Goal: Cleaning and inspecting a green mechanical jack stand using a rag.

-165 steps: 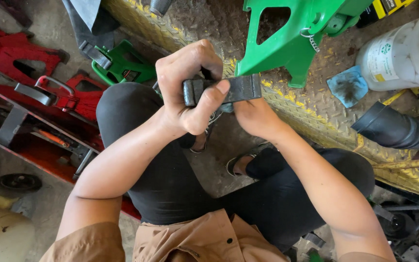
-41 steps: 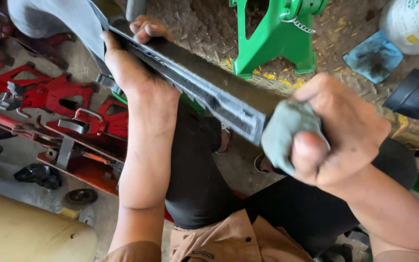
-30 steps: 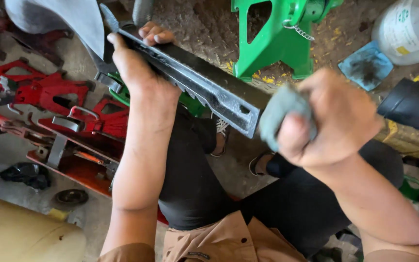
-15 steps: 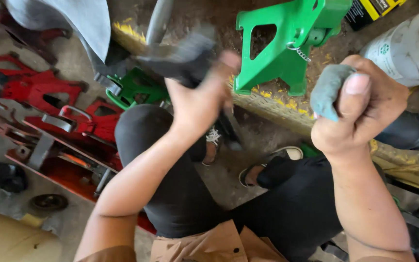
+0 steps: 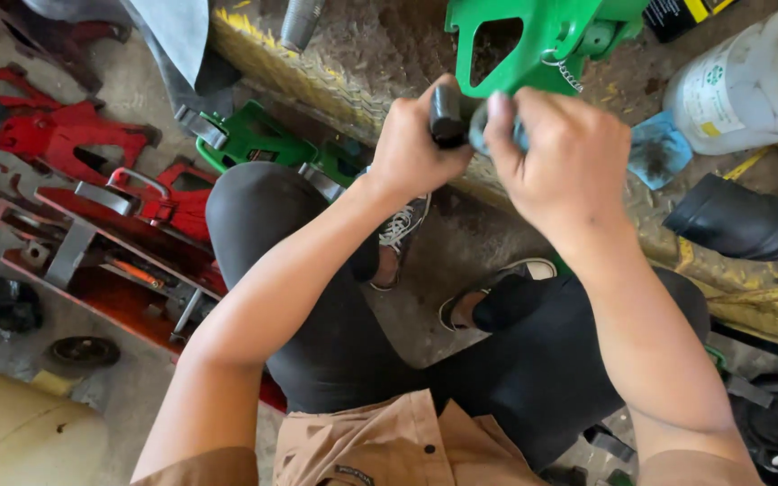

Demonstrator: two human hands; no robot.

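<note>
My left hand (image 5: 418, 144) is closed around a dark metal bar (image 5: 446, 115), which shows only as a short black end above my fingers. My right hand (image 5: 558, 153) is pressed against that end with a grey-blue rag (image 5: 481, 129) bunched between fingers and bar. Both hands meet in front of a green metal stand (image 5: 533, 40). My knees in black trousers are below the hands.
A yellow-edged diamond plate (image 5: 362, 54) lies ahead. Red metal frames (image 5: 74, 144) and a green part (image 5: 249, 139) are on the left. A white plastic jug (image 5: 740, 85), a blue cloth (image 5: 655, 148) and a black rubber tube (image 5: 749, 220) lie at the right.
The long bar, earlier held stretched across my view, is now pointed end-on. My right hand with the rag came in from the right and met my left hand at the bar's end.
</note>
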